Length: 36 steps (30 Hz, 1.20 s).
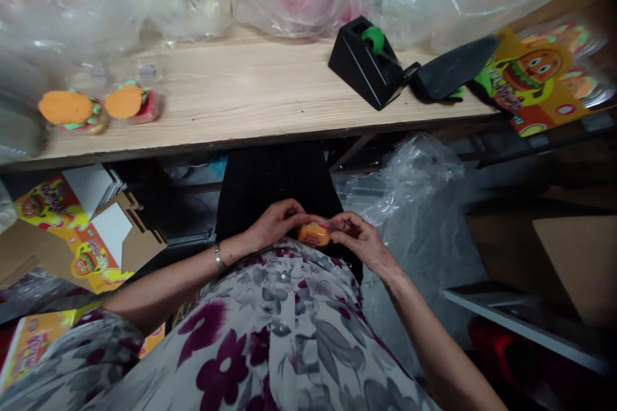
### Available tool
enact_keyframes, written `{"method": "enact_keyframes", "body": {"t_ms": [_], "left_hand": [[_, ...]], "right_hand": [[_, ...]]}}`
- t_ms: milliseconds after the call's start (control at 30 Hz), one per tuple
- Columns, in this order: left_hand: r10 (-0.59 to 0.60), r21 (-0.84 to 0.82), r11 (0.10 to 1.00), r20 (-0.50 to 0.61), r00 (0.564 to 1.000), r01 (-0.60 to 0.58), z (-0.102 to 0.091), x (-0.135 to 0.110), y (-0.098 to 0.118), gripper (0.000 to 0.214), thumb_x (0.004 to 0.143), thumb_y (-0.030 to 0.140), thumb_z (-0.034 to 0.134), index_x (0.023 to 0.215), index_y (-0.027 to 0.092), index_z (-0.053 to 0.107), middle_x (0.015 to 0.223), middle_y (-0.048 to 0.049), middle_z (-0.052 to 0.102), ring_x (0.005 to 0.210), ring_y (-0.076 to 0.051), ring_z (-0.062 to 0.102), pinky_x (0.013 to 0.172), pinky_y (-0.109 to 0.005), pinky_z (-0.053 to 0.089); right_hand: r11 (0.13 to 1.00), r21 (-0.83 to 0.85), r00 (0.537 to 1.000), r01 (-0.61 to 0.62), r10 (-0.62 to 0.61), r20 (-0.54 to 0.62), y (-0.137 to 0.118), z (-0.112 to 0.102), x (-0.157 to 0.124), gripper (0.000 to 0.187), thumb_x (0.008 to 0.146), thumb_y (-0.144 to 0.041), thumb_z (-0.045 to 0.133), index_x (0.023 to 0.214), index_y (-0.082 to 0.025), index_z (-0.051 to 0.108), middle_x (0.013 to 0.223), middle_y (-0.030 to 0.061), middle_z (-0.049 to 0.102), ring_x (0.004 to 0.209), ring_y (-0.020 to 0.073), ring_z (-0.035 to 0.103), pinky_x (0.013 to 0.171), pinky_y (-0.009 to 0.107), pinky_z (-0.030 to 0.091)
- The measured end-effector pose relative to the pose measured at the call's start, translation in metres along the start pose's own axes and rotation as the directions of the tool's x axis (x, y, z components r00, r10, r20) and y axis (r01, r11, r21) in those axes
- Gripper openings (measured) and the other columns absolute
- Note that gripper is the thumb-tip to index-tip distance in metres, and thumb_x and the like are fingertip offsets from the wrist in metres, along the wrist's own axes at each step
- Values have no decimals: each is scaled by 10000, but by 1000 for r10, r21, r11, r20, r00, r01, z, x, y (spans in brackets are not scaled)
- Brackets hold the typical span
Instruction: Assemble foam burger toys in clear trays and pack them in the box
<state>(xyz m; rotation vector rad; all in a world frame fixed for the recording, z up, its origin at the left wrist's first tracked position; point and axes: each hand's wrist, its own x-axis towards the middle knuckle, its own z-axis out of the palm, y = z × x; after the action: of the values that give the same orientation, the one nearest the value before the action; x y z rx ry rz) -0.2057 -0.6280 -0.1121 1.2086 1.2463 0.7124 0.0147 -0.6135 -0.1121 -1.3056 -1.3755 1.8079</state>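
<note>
- Tabletop (231,96): broad open lane between two toy burgers (70,108), left, and black tape dispenser (357,67), right.
- Clear plastic bags (277,16), row: barrier along the far side.
- Dispenser, dark cloth item (456,67), printed box (535,77): near-continuous obstruction, right.
- Table edge (202,146): crosses the way from left hand (279,221) and right hand (359,241) to the tabletop.
- Room between hands: filled by packed burger (314,234).

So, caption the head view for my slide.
Left hand and right hand hold a small rounded clear plastic pack with orange contents.
</note>
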Motion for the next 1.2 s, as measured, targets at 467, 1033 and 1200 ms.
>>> {"method": "enact_keyframes", "body": {"t_ms": [467,1033,1200], "left_hand": [[147,189,960,288,946,-206,-4,10,35,317,867,454,491,930,155,570,870,-29,563,762,-122,509,684,-248,416],[13,-1,1000,262,965,-13,-7,21,22,305,814,428,581,904,137,563,817,-8,574,728,-107,515,657,-231,414],[25,25,999,233,972,-32,-5,14,12,295,821,428,569,883,139,571,787,5,566,694,-96,491,629,-221,398]], "right_hand": [[984,-165,996,67,-74,-38,-28,-14,0,128,731,-334,696,752,-209,672,743,-10,640,699,131,575,660,263,436],[999,-11,994,42,-43,-100,1,-14,0,203,788,-398,642,792,-202,591,635,-27,533,579,104,477,576,237,414],[998,-68,1000,15,-15,0,-3,-17,-1,222,789,-409,642,828,-199,582,653,-29,524,602,107,482,579,235,398]]}}
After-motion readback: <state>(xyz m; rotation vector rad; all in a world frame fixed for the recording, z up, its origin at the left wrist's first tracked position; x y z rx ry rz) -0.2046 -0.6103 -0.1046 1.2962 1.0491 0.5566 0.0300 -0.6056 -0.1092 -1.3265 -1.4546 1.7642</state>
